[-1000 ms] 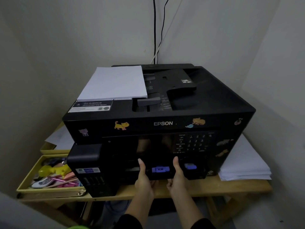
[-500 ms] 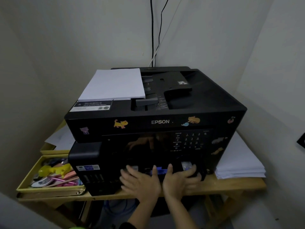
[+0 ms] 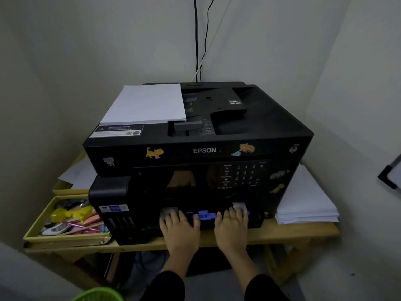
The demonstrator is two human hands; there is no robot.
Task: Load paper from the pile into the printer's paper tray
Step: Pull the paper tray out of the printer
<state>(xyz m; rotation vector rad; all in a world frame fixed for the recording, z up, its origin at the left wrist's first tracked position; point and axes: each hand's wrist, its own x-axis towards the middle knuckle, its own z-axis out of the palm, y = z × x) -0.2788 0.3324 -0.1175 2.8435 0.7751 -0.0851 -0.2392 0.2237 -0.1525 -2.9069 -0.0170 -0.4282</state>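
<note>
A black Epson printer [image 3: 271, 131] with animal stickers stands on a wooden table [image 3: 293, 232]. A stack of white paper [image 3: 145, 104] lies on its top left. A bigger pile of paper [image 3: 303, 198] lies on the table to the printer's right. At the printer's lower front is the paper tray [image 3: 204, 215] with a blue tab. My left hand [image 3: 180, 228] lies palm down on the tray's left part, fingers spread. My right hand [image 3: 233, 227] lies palm down on its right part. Neither hand holds paper.
A yellow tray [image 3: 34, 227] of pens and small stationery sits left of the printer, with loose sheets [image 3: 78, 172] behind it. Walls close in on both sides. Cables [image 3: 196, 40] run up the back wall. A green basket rim [image 3: 97, 295] shows at bottom left.
Both hands went from pinching the tray's front with thumbs up to lying flat on it, palms down, and have spread apart sideways. The view has shifted slightly.
</note>
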